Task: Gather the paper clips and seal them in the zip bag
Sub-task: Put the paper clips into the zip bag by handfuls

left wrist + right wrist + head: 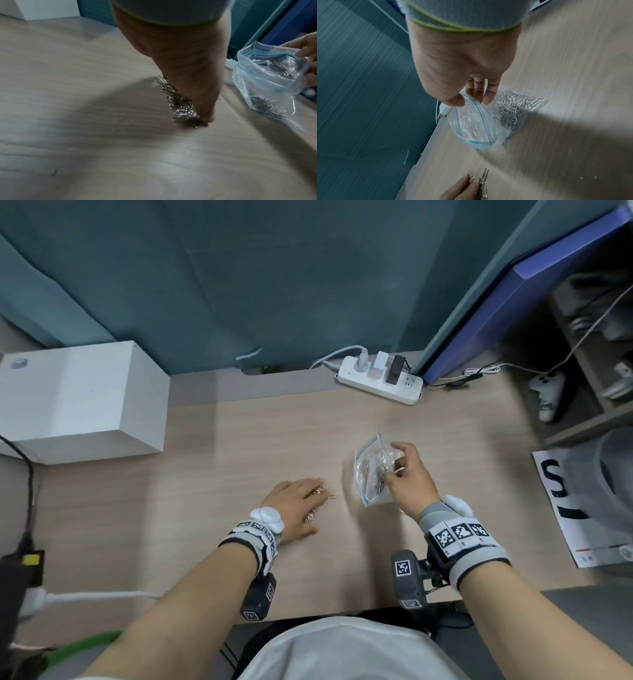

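Observation:
A heap of metal paper clips (318, 495) lies on the wooden desk (212, 474) under my left hand (294, 503). That hand lies flat with straight fingers, its side against the clips (178, 100). To the right, a clear zip bag (371, 474) with a blue seal strip stands with its mouth open. My right hand (407, 474) pinches the bag's rim between thumb and fingers (485, 97). Many clips (513, 106) sit in the bag's bottom. In the right wrist view, the left hand's fingers (462, 189) cover a few loose clips (484, 177).
A white box (82, 402) stands at the back left and a white power strip (380, 380) with plugs at the back. A blue panel (507, 309) rises at the right, with a printed sheet (561, 508) below it. A black cable (29, 474) runs along the left.

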Motion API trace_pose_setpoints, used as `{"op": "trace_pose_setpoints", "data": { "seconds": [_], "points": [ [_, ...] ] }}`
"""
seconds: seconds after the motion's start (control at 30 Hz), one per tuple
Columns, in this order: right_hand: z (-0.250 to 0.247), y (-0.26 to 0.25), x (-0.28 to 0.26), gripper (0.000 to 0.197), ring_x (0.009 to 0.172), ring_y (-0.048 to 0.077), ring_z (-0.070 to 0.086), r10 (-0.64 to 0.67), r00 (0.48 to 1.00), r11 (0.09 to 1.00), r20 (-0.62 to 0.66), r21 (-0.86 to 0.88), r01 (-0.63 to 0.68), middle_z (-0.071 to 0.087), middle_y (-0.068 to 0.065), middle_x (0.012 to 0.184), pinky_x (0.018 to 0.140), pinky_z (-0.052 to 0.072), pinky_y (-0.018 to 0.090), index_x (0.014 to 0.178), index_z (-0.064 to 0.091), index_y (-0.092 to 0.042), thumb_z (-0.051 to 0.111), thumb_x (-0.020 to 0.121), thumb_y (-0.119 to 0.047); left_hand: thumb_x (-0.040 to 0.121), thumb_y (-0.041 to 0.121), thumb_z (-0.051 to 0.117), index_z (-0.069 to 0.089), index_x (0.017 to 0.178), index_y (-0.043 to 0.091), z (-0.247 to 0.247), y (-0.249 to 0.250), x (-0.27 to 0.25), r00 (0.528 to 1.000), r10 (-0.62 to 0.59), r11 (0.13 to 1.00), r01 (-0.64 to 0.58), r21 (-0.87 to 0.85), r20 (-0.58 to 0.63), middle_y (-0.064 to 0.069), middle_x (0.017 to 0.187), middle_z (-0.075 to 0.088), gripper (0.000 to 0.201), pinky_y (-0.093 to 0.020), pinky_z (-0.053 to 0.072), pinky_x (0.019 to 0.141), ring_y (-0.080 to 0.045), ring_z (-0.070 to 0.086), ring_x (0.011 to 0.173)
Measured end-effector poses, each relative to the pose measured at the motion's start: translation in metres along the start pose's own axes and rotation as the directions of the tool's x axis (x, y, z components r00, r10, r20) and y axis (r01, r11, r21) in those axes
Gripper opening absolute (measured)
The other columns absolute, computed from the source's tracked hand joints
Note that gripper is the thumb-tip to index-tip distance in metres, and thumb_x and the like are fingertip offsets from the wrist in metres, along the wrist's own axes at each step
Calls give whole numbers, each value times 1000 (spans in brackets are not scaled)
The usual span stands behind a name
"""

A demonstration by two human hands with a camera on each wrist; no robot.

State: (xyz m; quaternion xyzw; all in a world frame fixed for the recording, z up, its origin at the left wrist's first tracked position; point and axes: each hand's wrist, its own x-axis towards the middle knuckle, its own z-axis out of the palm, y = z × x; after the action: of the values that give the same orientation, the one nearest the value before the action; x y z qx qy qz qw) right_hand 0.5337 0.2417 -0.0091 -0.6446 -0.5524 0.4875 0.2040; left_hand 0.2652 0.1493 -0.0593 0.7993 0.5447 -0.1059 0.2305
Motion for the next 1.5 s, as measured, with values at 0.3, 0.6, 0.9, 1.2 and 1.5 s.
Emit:
{"op": "trace_pose_setpoints", "data": {
  "seconds": [0.3,0.6,0.9,1.2,1.5],
  "points": [
    [3,10,-2,58,86,21,60,14,1000,998,-11,-56,-14,58,6,108,80,53,37,140,42,-30,61,89,-12,94,20,57,48,115,28,0,3,4,990,-126,991,122,-62,-62,-3,114,45,24,-38,49,68,-29,49,101],
    [1,14,-5,61,93,26,62,37,999,998,0,-60,-37,59,8,113,77,46,33,140,41,-32,60,87,-11,92,25,63,54,89,27,-7,8,13,918,-361,886,284,-367,-161,4,93,50,10,-35,51,68,-27,56,79],
    [2,18,-7,63,86,25,63,30,1000,998,-4,-55,-30,60,9,113,78,49,33,140,40,-32,61,86,-8,84,21,75,71,95,25,-75,77,52,891,-300,756,5,-654,-340,2,92,62,12,-26,44,77,-14,61,82],
    [-1,19,-6,59,90,28,64,31,999,997,-9,-71,-31,60,8,109,84,55,43,138,41,-33,59,85,-11,82,25,76,64,123,40,-62,59,41,915,-276,805,52,-591,-295,9,109,53,45,-34,54,83,-11,61,85],
    [2,17,-7,59,89,28,62,33,999,996,3,-79,-33,59,11,110,84,51,41,139,41,-30,60,87,-9,48,25,98,31,146,52,-22,3,-15,943,-307,906,332,-263,131,3,132,27,122,-38,55,92,-23,55,104]
  ]
}}
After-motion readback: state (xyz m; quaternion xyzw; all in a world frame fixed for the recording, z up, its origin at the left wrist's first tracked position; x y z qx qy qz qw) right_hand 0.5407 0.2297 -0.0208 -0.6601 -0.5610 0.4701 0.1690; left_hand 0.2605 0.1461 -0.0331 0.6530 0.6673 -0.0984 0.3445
